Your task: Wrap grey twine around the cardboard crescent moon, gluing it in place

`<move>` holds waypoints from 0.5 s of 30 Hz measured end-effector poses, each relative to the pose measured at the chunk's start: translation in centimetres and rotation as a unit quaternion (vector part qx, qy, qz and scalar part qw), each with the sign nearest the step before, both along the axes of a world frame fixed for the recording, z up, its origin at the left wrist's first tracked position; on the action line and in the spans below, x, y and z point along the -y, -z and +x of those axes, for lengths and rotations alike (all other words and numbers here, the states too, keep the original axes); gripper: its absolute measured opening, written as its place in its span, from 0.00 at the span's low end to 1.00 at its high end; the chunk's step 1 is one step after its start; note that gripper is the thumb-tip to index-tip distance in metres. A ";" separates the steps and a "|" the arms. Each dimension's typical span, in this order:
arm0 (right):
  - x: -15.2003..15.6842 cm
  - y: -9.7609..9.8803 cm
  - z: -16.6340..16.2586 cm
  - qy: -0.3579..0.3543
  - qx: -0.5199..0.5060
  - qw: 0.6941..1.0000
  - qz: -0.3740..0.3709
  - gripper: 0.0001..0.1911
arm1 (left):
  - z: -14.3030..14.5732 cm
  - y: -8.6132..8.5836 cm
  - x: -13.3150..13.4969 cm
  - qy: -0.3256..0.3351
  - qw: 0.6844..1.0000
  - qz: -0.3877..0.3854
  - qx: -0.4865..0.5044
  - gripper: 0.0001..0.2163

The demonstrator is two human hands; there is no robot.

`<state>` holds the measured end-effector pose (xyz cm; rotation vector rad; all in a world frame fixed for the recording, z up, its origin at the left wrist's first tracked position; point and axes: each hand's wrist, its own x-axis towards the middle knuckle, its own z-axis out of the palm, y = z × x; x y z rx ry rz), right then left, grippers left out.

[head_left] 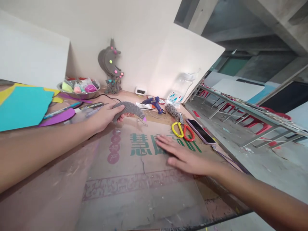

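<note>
My left hand [109, 116] is closed around a crescent shape wrapped in grey cord [131, 108]. At the crescent's right tip are a loose bit of cord and a small pinkish-purple spot. My right hand [179, 154] has its fingers stretched out, palm down, over a clear plastic sheet [120, 199] printed with green characters. Whether the palm touches the sheet I cannot tell. Beyond that hand lie scissors [183, 131] with one yellow and one red handle, and a bundle of grey cord [172, 110].
A blue glue gun [155, 103], a small white clock [141, 91] and a clear plastic jar [181, 86] stand toward the back. A phone [201, 131] lies near the right edge. A bowl [78, 93] of bagged coloured material and turquoise sheets [24, 107] are at left. A decorated grey moon [110, 62] leans against the wall.
</note>
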<state>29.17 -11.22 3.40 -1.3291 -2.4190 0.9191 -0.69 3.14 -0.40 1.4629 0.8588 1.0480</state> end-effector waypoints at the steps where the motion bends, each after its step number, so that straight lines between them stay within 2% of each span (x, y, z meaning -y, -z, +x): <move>1: -0.2 0.0 -0.6 -0.030 -0.017 0.999 -0.030 0.23 | 0.0 -0.4 0.2 0.002 1.000 0.010 -0.011 0.14; 2: -0.5 -0.3 -1.2 -0.039 -0.053 0.996 -0.056 0.22 | 0.0 -0.9 0.5 0.001 0.999 0.027 -0.022 0.14; 3: -0.9 -0.7 -1.8 -0.010 -0.090 0.995 -0.047 0.24 | -0.1 -1.4 0.8 0.000 0.999 0.040 -0.031 0.14; 6: -3.2 -1.9 -3.4 0.125 -0.142 0.980 0.066 0.18 | -0.3 -3.0 1.3 -0.048 0.994 0.067 -0.065 0.13; 10: -6.9 -1.6 -6.1 0.096 -0.205 0.973 0.051 0.25 | -0.6 -4.5 1.5 -0.034 0.984 0.129 -0.116 0.16; 13: -8.6 -0.4 -8.1 0.101 -0.208 0.969 0.084 0.21 | -0.6 -4.8 1.6 -0.015 0.978 0.156 -0.137 0.14; 15: -9.2 0.4 -9.0 0.114 -0.202 0.966 0.116 0.18 | -0.4 -4.7 1.8 -0.026 0.980 0.158 -0.116 0.14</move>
